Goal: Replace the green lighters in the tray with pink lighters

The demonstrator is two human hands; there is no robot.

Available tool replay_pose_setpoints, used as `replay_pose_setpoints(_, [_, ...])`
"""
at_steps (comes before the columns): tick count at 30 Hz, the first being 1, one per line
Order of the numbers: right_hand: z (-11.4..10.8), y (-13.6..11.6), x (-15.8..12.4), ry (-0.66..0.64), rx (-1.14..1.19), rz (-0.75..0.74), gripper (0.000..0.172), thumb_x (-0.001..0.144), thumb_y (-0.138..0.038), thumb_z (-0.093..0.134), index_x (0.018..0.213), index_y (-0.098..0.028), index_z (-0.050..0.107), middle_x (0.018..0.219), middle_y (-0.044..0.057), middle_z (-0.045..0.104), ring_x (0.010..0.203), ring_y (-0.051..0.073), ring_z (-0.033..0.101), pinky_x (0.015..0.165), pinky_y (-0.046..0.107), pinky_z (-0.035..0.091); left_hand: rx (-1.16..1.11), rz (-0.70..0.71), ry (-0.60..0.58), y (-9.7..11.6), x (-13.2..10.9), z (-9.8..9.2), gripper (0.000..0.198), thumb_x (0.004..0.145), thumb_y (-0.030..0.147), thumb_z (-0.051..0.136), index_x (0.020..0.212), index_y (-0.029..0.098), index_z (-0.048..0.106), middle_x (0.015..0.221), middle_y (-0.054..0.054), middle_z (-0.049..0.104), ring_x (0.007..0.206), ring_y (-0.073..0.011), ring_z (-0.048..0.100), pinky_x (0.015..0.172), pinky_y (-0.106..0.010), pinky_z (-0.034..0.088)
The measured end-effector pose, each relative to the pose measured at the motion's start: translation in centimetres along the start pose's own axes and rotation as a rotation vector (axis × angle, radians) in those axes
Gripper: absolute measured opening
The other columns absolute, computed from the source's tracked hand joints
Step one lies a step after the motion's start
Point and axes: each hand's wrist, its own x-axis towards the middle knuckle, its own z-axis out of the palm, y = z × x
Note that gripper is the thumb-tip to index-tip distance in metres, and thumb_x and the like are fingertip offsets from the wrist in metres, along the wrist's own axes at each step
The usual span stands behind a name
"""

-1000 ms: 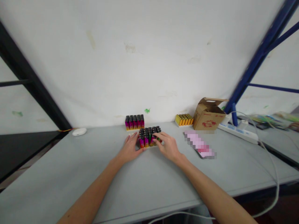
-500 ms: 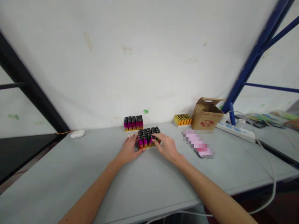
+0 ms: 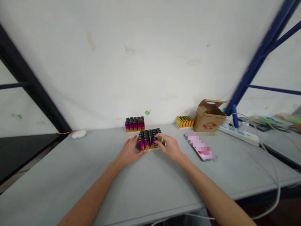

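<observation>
A block of black-topped purple and orange batteries (image 3: 144, 141) stands upright in rows on a pale tray on the desk. My left hand (image 3: 128, 152) is curled around its left side, thumb along the front edge and fingers behind. At the block's front right, my right hand (image 3: 171, 146) pinches one battery (image 3: 153, 143) between thumb and fingertips; this battery leans a little out of line. Green shows between the cells beside it. My right fingers partly hide the block's right end.
Behind stands a second block of purple batteries (image 3: 134, 124), against the wall. Yellow batteries (image 3: 185, 121) sit by an open cardboard box (image 3: 209, 119). A phone (image 3: 201, 147) lies on the right, near a white power strip (image 3: 240, 135) with cables. A white case (image 3: 79, 134) lies at left.
My right hand has shifted very slightly right, and the pinched battery sits a touch further right with it. My left hand stays at the block. The camera view has moved slightly.
</observation>
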Motion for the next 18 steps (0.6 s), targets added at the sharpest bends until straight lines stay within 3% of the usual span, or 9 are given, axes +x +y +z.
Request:
replay_pose_setpoints(5, [0.3,-0.4,-0.1,0.058,-0.089,-0.124,0.022,0.089,-0.022,0.059,0.108,-0.024,0.069,0.103,0.005,0.071,0.087,0.019,0.063,0.080,0.032,0.049,-0.014,0.012,0.049,-0.3,-0.1,0.2,0.076,0.078,0.053,0.067,0.140,0.016,0.044,0.142,-0.018,0.053,0.135,-0.0359,0.043,0.113,-0.055,0.030])
replay_pose_setpoints(9, [0.7,-0.6,-0.2,0.152,-0.296,-0.230,0.024,0.089,-0.020,0.059,0.107,-0.025,0.072,0.114,0.009,0.066,0.108,0.027,0.053,0.090,0.042,0.044,-0.013,0.032,0.059,-0.5,0.0,0.2,0.077,0.077,0.053,0.068,0.140,0.016,0.044,0.141,-0.017,0.053,0.136,-0.0357,0.043,0.114,-0.054,0.031])
replay_pose_setpoints(12, [0.6,-0.3,-0.1,0.148,-0.315,-0.259,0.028,0.088,-0.017,0.057,0.112,-0.025,0.070,0.122,0.010,0.062,0.113,0.028,0.050,0.094,0.044,0.043,-0.017,0.056,0.061,-0.5,0.0,-0.1,0.077,0.077,0.053,0.068,0.141,0.016,0.043,0.142,-0.017,0.052,0.137,-0.0354,0.040,0.114,-0.053,0.030])
replay_pose_setpoints(18, [-0.4,1.9,0.4,0.088,-0.076,-0.094,0.048,0.091,-0.031,0.053,0.136,-0.016,0.050,0.132,0.015,0.056,0.122,0.027,0.050,0.106,0.046,0.039,-0.045,0.044,0.049,-0.3,0.2,-0.5,0.077,0.076,0.047,0.069,0.140,0.015,0.044,0.143,-0.017,0.051,0.137,-0.0346,0.042,0.115,-0.052,0.029])
